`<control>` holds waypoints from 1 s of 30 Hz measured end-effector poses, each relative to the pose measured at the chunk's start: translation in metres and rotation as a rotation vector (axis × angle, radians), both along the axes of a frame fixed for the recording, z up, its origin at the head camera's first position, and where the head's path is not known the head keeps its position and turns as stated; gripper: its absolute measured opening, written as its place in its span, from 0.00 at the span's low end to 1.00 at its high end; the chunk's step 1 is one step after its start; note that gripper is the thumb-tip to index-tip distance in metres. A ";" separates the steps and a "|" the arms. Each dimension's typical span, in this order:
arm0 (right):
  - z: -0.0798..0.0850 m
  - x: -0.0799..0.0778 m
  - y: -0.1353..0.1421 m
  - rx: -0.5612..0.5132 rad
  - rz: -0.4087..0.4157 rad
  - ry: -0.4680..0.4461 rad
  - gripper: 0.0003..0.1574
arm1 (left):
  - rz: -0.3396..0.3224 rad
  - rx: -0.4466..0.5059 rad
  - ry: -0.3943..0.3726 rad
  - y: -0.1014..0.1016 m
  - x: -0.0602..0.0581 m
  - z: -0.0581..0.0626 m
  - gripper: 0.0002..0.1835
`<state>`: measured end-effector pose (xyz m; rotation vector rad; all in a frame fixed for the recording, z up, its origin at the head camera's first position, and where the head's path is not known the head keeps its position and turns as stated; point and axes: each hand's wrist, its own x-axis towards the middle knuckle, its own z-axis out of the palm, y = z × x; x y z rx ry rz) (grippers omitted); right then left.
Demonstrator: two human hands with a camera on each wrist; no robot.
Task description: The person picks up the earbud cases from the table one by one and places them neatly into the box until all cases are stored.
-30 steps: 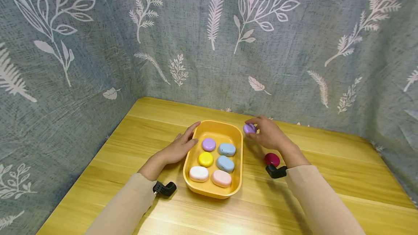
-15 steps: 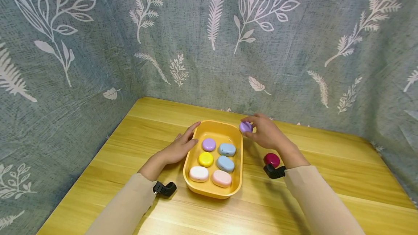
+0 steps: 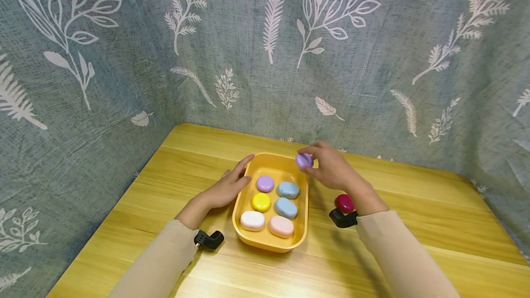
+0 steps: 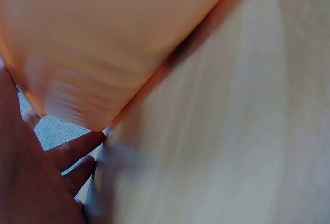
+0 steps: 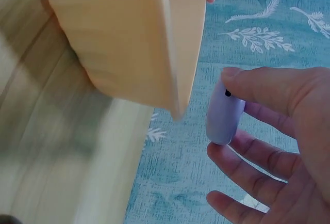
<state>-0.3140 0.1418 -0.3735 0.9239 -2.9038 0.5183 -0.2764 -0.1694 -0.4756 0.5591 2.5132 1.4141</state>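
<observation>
My right hand [image 3: 331, 167] pinches a round lilac earbud case [image 3: 304, 160] between thumb and fingers, over the far right corner of an orange plastic box [image 3: 270, 245]. A small dark port shows on the case [image 5: 225, 113] in the right wrist view. My left hand [image 3: 225, 190] rests against the box's left side, thumb at the rim and fingers extended along the outer wall [image 4: 118, 38]. Inside the box lie another lilac case [image 3: 265, 183], a yellow one [image 3: 261, 202], two blue ones [image 3: 288, 190], a white one [image 3: 252, 220] and a pink one [image 3: 281, 226].
A dark red case [image 3: 344, 203] lies on the wooden table [image 3: 418, 224], right of the box and beside the right wrist's black camera mount [image 3: 343, 218]. A grey-blue curtain [image 3: 248, 59] with white leaf prints hangs behind the table and along its sides.
My right hand has carried the lilac case leftward, from beside the box to over its far right corner. The left hand, the box and its contents have stayed in place.
</observation>
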 end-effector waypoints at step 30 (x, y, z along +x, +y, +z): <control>-0.016 0.001 -0.026 0.016 0.097 -0.053 0.28 | 0.002 -0.004 -0.013 -0.001 -0.002 -0.002 0.33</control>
